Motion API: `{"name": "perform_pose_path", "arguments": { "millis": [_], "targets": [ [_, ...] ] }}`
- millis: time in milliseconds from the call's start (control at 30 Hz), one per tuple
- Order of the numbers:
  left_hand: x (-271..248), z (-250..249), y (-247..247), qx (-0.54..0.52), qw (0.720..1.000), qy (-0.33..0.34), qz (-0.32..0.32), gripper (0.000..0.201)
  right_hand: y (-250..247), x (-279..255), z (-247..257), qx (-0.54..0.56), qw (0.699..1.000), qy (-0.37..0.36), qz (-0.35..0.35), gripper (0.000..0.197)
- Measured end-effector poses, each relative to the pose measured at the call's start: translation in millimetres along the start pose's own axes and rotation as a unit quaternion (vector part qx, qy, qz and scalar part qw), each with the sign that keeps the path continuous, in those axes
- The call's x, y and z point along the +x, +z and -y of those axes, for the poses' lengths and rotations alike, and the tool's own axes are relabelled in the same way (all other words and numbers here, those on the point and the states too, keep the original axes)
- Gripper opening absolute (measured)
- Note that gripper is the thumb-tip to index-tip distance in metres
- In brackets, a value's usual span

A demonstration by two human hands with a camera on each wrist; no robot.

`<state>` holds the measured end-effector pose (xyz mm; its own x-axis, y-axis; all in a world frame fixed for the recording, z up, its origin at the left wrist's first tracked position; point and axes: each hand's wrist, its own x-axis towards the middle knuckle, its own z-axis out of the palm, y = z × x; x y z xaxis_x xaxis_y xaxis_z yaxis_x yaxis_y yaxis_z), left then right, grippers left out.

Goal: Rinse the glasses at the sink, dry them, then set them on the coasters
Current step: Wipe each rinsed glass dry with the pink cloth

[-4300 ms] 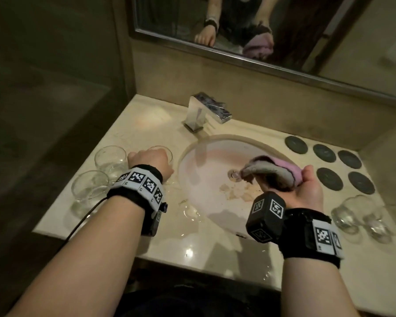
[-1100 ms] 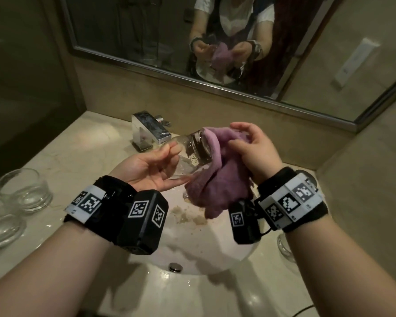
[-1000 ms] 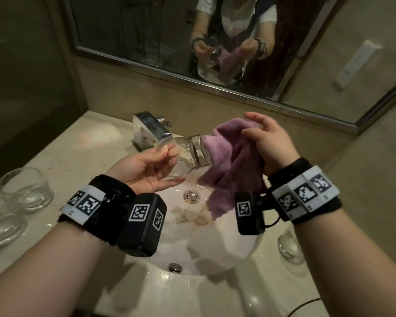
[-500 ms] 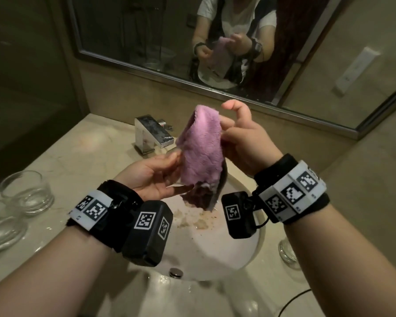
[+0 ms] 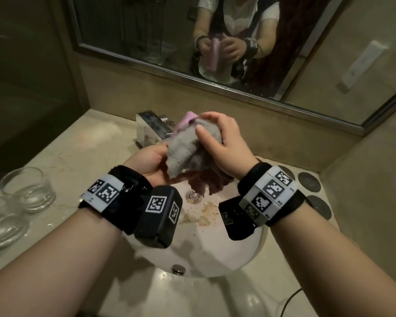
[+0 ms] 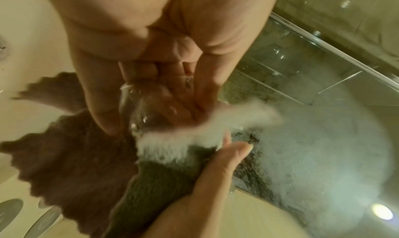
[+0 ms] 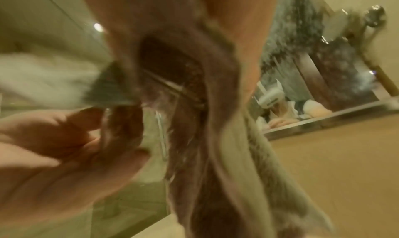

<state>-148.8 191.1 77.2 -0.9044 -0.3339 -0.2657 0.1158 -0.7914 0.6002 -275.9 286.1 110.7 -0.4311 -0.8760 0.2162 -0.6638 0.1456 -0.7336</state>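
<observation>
Drying is the step in hand: above the white round sink basin point(image 5: 215, 259), the left hand point(image 5: 146, 163) holds a clear short drinking glass point(image 6: 151, 112) by its base end, fingers curled around it, while the right hand point(image 5: 224, 145) grips a fluffy pink and grey cloth point(image 5: 190, 147) folded over the glass. From the head view the glass is almost fully hidden by the cloth; the left wrist view shows it between the fingers. It seems to lie tilted, its long axis going from the left hand toward the far right, mouth toward the cloth, but I cannot tell this surely. Two more clear glasses point(image 5: 28, 191) stand on the beige marble surface point(image 5: 96, 145) at the left, probably still waiting. Dark round coasters point(image 5: 310, 180) lie at the right of the basin. The next move, I judge, calls for finishing the wiping, then carrying the glass to the right and setting it upright on a coaster.
</observation>
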Motion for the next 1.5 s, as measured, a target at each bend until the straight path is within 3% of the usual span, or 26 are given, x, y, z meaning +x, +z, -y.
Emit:
{"name": "perform_pose_path", "arguments": {
  "millis": [100, 333, 400, 500, 633, 767, 867, 933, 1033, 1133, 1233, 1333, 1433, 1500],
  "targets": [
    [9, -7, 5, 0.032, 0.999, 0.013, -0.025, 0.031, 5, 7, -3, 0.026, 0.997, 0.046, -0.049, 0.03],
    [18, -18, 18, 0.07, 0.997, 0.034, -0.009, 0.029, 7, 1, -16, -0.002, 0.981, -0.087, -0.173, 0.044],
    [20, -20, 22, 0.085, 0.996, 0.036, 0.0, 0.029, 4, 4, -17, 0.016, 0.98, -0.088, -0.178, 0.034],
    [25, -22, 28, 0.144, 0.987, 0.075, -0.004, 0.028, -2, 9, -11, 0.071, 0.983, 0.014, -0.171, 0.017],
    [30, -24, 30, 0.265, 0.951, 0.159, 0.009, 0.035, -16, 26, -5, 0.106, 0.971, 0.158, -0.142, 0.029],
    [28, -24, 34, 0.397, 0.894, 0.206, 0.031, 0.012, -17, 30, -5, 0.171, 0.951, 0.23, -0.117, 0.051],
    [27, -22, 34, 0.433, 0.874, 0.221, 0.02, 0.017, -18, 27, -8, 0.178, 0.95, 0.205, -0.155, 0.038],
    [27, -22, 31, 0.416, 0.887, 0.198, 0.004, 0.019, -16, 23, -8, 0.147, 0.959, 0.166, -0.176, 0.034],
    [31, -19, 33, 0.367, 0.908, 0.197, -0.054, 0.039, -5, 17, -9, 0.137, 0.96, 0.125, -0.209, 0.027],
    [31, -15, 42, 0.315, 0.93, 0.163, -0.091, 0.032, 3, 17, -8, 0.161, 0.95, 0.121, -0.239, 0.027],
    [30, -20, 46, 0.189, 0.976, 0.086, -0.065, 0.028, 6, 16, -9, 0.133, 0.957, 0.094, -0.238, 0.037],
    [31, -26, 46, 0.105, 0.993, 0.039, -0.037, 0.053, 10, 8, -9, 0.061, 0.968, 0.008, -0.242, 0.041],
    [30, -23, 46, 0.104, 0.992, 0.072, -0.024, 0.043, 11, 7, -4, 0.054, 0.966, -0.051, -0.248, 0.036],
    [31, -21, 43, 0.154, 0.979, 0.131, -0.02, 0.031, 5, 12, 0, 0.149, 0.961, 0.001, -0.233, 0.026]
  ]
}}
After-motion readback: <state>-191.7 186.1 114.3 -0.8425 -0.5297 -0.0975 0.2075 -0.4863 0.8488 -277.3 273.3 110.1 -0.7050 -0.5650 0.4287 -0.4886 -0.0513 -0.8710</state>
